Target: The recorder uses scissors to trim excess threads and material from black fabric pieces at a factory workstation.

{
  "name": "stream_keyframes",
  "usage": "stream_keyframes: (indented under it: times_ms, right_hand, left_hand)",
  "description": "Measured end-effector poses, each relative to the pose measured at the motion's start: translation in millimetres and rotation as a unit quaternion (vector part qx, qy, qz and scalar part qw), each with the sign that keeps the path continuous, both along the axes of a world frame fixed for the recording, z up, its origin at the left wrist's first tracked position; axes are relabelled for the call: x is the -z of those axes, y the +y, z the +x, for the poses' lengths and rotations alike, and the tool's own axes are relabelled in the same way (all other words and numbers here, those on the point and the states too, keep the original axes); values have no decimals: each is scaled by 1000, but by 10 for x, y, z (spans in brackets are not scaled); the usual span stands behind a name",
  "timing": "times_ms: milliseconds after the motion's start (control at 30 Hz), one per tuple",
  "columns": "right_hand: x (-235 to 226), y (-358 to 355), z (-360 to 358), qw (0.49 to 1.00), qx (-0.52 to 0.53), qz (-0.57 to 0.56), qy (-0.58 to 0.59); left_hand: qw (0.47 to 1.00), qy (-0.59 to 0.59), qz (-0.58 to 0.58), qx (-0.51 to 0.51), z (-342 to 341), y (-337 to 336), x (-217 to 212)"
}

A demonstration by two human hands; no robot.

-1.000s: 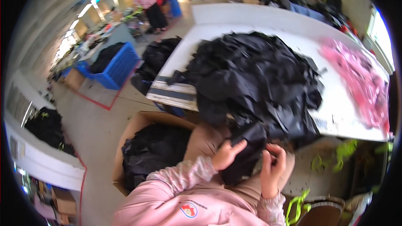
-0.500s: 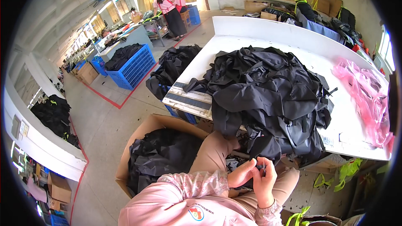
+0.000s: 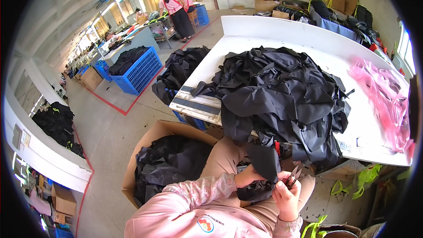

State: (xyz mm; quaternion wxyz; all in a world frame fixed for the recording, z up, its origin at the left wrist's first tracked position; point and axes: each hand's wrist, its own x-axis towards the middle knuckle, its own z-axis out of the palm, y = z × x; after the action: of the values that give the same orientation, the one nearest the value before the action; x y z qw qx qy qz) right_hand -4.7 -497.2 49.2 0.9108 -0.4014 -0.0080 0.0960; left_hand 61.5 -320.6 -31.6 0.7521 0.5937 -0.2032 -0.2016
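Beyond the grip spreads the white table (image 3: 368, 125), with the black cloth heap (image 3: 282, 83) straight ahead; left of the grip, a cardboard box (image 3: 132, 163). And here's the change: a black piece (image 3: 263, 161) is now up in the left hand (image 3: 247, 176), grasped low, fingers partly hidden, while the right hand (image 3: 287, 197) clasps small scissors (image 3: 294, 177), blades now showing apart, bringing cloth and blades close together.

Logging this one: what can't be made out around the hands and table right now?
All in the head view:
Left hand: some fingers are hidden behind the black fabric piece.
Snips: the handles are covered by the right hand.
Cardboard box: its near side is blocked by the left sleeve.
White table: part lies under the black fabric heap.
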Motion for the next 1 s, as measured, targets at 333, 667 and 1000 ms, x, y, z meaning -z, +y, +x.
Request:
stream_keyframes:
  times_ms: [333,667,1000]
  right_hand:
    - [-32,-124,-86,999,30,33,-16]
    - [173,-449,246,969,233,-72,19]
    - [110,-495,270,949,260,-180,8]
  left_hand:
    - [999,-22,44,-19,4,-155,121]
    - [957,220,-175,-75,202,127,-409]
    - [972,-78,151,-162,134,178,-864]
